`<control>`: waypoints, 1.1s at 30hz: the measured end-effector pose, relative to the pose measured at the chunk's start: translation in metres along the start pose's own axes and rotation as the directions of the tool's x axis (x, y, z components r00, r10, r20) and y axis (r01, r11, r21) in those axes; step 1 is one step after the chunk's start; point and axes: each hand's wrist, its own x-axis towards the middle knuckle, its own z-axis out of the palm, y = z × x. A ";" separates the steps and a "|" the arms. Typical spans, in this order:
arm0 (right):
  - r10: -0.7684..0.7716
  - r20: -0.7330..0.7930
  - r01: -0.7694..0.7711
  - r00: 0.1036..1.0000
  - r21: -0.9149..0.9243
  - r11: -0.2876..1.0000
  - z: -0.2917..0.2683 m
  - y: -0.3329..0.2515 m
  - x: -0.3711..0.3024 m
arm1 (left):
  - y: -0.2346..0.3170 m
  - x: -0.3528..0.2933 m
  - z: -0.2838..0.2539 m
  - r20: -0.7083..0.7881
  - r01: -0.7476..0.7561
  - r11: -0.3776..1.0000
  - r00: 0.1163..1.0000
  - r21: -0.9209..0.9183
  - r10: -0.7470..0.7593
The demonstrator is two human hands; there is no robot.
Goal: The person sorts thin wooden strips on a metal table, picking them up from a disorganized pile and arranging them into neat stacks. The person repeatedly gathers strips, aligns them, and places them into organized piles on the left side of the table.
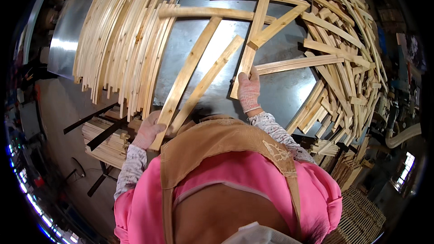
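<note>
Two wooden slats (186,73) extend over the metal table (285,88), the left hand (148,131) pinching one, the right hand (249,91) the other, each by its nearer end, likely the easiest to reach.

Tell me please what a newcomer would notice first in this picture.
A bright pink top under a tan apron fills the bottom middle. A jumbled heap of wooden strips covers the right side of the metal table, facing a neat row of strips at left. Nearer the person, the gloved left hand grips one strip, the right hand another.
</note>
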 end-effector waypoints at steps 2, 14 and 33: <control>0.006 0.028 -0.003 1.000 -0.114 0.993 0.009 -0.006 -0.004 | -0.024 0.020 -0.023 0.065 -0.058 0.985 0.996 -0.163 0.069; -0.083 0.434 0.316 0.897 -0.497 0.808 -0.047 0.013 -0.049 | 0.043 0.095 0.010 -0.157 -0.154 0.988 0.976 -0.009 0.151; -0.325 0.385 0.467 0.864 -0.854 0.228 0.147 -0.092 0.182 | 0.057 0.054 -0.044 -0.137 -0.285 0.947 0.954 -0.148 0.266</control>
